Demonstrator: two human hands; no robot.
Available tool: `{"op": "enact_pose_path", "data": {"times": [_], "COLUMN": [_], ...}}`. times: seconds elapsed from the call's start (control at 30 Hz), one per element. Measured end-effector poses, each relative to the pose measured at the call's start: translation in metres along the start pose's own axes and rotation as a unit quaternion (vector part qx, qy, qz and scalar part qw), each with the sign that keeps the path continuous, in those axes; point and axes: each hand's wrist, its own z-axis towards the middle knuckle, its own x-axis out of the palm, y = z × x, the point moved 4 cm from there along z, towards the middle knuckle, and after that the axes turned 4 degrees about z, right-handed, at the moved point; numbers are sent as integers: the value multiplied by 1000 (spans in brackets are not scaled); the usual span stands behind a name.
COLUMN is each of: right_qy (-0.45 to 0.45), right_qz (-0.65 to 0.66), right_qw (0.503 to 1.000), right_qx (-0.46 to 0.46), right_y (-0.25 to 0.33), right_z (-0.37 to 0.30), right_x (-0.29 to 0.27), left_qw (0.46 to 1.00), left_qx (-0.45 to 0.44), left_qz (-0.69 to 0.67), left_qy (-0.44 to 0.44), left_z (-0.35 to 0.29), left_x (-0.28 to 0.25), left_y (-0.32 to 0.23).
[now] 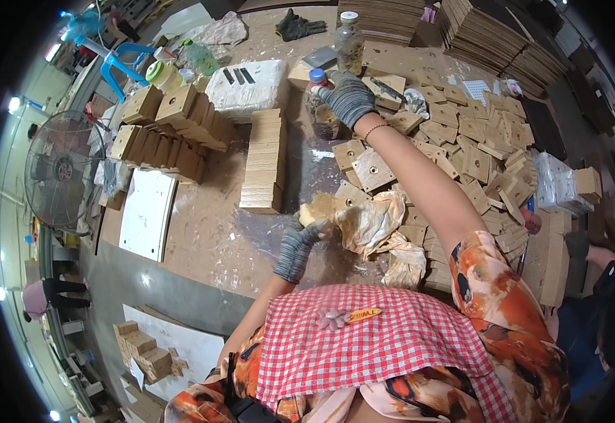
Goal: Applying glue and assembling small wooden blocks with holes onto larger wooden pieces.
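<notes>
My left hand (295,252), in a grey knit glove with bare fingertips, is closed on a pale yellow sponge (317,209) near the table's front. A crumpled, stained cloth (371,224) lies just right of it. Farther off, my right hand (350,99), gloved the same way, has its fingers round the upper part of a clear bottle (324,121) with a blue cap; the glove hides part of the bottle. A taller jar (349,46) with a white lid stands just beyond that hand. Between my hands runs a row of wooden blocks (263,161), set tightly together.
Drilled wooden blocks (473,134) lie heaped on the right, and more stand stacked (173,123) on the left. A wrapped white package (249,86), a white board (147,213) and a dark glove (299,27) rest on the table. A co-worker's gloved hand (576,244) shows at the right.
</notes>
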Motion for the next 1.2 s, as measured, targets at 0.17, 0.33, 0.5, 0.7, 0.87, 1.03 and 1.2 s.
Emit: {"op": "enact_pose_path", "data": {"times": [0.17,0.33,0.5,0.7,0.87,1.03,1.2], "right_qy": [-10,-20,-136,-119,-3,51,156], "right_qz": [44,120,161,306,295,234,480], "right_qw": [999,992,974,932,952,966,861], "right_qx": [-12,-26,-88,-156,-78,-102,-65], "right_y": [-10,7,36,64,89,92,45], "right_z": [15,18,-13,-134,-213,-225,-200], "right_x": [7,-10,-76,-79,-15,3,3], "left_qw": [1000,999,997,924,916,933,896], "left_qx": [3,-9,73,325,357,291,280], "left_qz": [25,32,13,-58,61,165,316], "left_qy": [-15,12,-17,-191,-171,-134,-136], "left_z": [-4,-5,-10,-29,-1,36,38], "left_x": [-12,3,11,-14,13,57,46], "left_y": [0,-1,-21,-108,-171,-173,-174]}}
